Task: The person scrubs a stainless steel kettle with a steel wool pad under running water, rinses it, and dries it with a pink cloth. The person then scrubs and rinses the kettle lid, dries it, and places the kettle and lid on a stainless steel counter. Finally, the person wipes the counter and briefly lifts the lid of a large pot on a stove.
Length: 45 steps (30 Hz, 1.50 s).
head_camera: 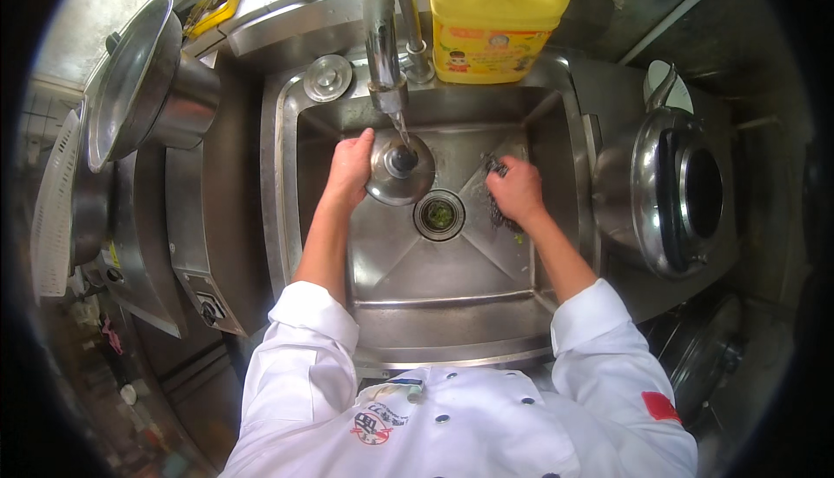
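Observation:
My left hand grips the edge of a round metal pot lid with a dark knob on top. Water runs from the faucet onto the lid beside its knob. In my right hand is a dark, stringy scouring pad, held over the right side of the stainless steel sink. Green scraps lie in the drain strainer between my hands.
A yellow plastic jug and a round metal drain cover stand along the sink's back rim. To the right sits a large steel pot. Metal pans are stacked at left, near a perforated white tray.

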{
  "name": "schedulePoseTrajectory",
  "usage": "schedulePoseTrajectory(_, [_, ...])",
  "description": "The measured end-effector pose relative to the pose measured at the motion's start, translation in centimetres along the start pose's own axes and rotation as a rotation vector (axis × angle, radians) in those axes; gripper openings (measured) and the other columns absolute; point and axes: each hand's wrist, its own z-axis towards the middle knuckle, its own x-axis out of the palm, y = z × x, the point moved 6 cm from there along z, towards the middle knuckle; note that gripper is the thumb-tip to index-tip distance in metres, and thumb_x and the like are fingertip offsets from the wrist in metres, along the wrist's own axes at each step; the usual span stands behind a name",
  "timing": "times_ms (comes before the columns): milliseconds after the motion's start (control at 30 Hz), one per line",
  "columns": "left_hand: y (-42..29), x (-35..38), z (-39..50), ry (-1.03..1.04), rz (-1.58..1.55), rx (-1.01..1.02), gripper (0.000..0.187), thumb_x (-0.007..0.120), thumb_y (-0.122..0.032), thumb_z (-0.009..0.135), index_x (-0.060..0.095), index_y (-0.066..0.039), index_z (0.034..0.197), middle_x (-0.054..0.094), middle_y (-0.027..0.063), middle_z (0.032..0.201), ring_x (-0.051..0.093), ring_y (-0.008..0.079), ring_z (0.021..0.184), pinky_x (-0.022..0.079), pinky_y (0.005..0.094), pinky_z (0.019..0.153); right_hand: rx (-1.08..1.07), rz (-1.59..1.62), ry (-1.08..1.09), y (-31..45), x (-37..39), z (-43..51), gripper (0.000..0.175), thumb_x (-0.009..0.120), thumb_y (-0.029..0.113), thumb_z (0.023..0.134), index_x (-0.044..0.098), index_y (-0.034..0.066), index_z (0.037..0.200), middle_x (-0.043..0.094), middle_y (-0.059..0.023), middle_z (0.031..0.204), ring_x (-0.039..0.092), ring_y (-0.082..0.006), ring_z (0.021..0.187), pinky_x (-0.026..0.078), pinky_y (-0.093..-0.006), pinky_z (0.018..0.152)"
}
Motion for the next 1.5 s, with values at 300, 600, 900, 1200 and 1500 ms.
schedulePoseTrajectory(300, [2.4, -0.6, -1.6, -0.050, -0.333, -0.220, 0.039, 0.049, -0.030, 0.095, 0.055, 0.009, 0.099, 0.062, 0.0132, 0.090, 0.062, 0.0202, 0.076, 0.052, 0.0373, 0.070, 0.225, 0.640, -0.104, -1.4, -0.8, 2.3, 0.023, 0.060, 0.008, 0.076, 0.063, -0.0058, 0.094, 0.062, -0.0048, 0.077, 0.054, -0.0120, 0.066, 0.045, -0.0271, 0.061])
schedulePoseTrajectory(600, [1.6, 2.8, -0.1, 0.241, -0.465, -0.094, 0.017, 0.059, -0.012, 0.086, 0.058, -0.004, 0.102, 0.063, 0.0070, 0.095, 0.061, 0.0167, 0.085, 0.050, 0.0323, 0.078, 0.043, 0.676, -0.111, 1.8, -3.0, 2.2, 0.030, 0.064, 0.014, 0.075, 0.064, -0.0057, 0.097, 0.066, -0.0085, 0.082, 0.058, -0.0127, 0.073, 0.047, -0.0282, 0.069])
schedulePoseTrajectory(900, [-0.4, 5.9, -2.9, 0.303, -0.089, 0.139, 0.019, 0.062, 0.001, 0.079, 0.057, 0.000, 0.098, 0.060, 0.0024, 0.085, 0.054, 0.0093, 0.074, 0.043, 0.0240, 0.065, -0.593, 0.300, -0.087, 14.4, -4.4, 4.4, 0.033, 0.063, 0.015, 0.070, 0.063, -0.0021, 0.098, 0.065, -0.0195, 0.095, 0.064, -0.0298, 0.086, 0.049, -0.0326, 0.078])
schedulePoseTrajectory(1200, [3.0, 1.9, -5.4, 0.417, -0.310, 0.055, 0.038, 0.060, 0.003, 0.080, 0.050, -0.001, 0.117, 0.062, 0.0063, 0.100, 0.060, 0.0126, 0.086, 0.049, 0.0252, 0.074, -0.674, 0.046, 0.298, 21.0, 2.2, 10.0, 0.040, 0.062, 0.025, 0.071, 0.063, -0.0063, 0.096, 0.056, -0.0250, 0.114, 0.057, -0.0344, 0.104, 0.045, -0.0345, 0.089])
schedulePoseTrajectory(1500, [3.1, 1.7, -6.5, 0.233, -0.140, 0.084, 0.030, 0.057, 0.006, 0.077, 0.057, 0.000, 0.107, 0.063, 0.0035, 0.088, 0.057, 0.0101, 0.071, 0.043, 0.0238, 0.057, -0.502, 0.245, 0.451, 20.0, 1.9, 10.9, 0.037, 0.061, 0.024, 0.072, 0.062, -0.0071, 0.091, 0.062, -0.0120, 0.073, 0.056, -0.0147, 0.068, 0.047, -0.0297, 0.064])
